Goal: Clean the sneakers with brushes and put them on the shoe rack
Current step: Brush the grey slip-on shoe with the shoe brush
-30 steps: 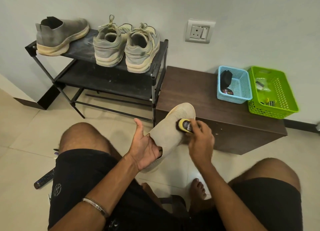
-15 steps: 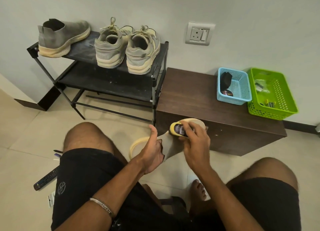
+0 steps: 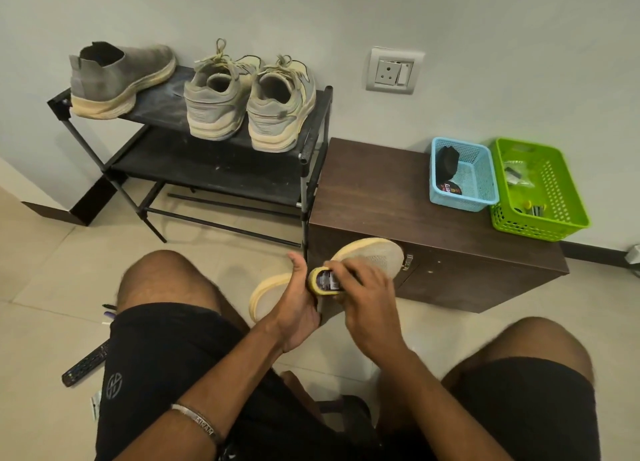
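A grey slip-on sneaker (image 3: 375, 254) with a cream sole is held sole-up between my knees, in front of the brown cabinet. My left hand (image 3: 298, 308) grips its middle from the left. My right hand (image 3: 367, 296) presses a yellow sponge brush (image 3: 323, 280) with a black label against the sole. On the top shelf of the black shoe rack (image 3: 313, 128) stand the matching grey slip-on (image 3: 117, 76) and a pair of grey laced sneakers (image 3: 249, 100).
A low brown cabinet (image 3: 388, 190) stands right of the rack and carries a blue basket (image 3: 481, 180) and a green basket (image 3: 554, 190). A wall socket (image 3: 394, 70) is above it. A remote (image 3: 85, 363) and pens (image 3: 109, 310) lie on the tiled floor at left.
The sneaker has turned over so its sole rim faces me and has sunk lower. The brush has slid from near the toe back toward the middle of the sole.
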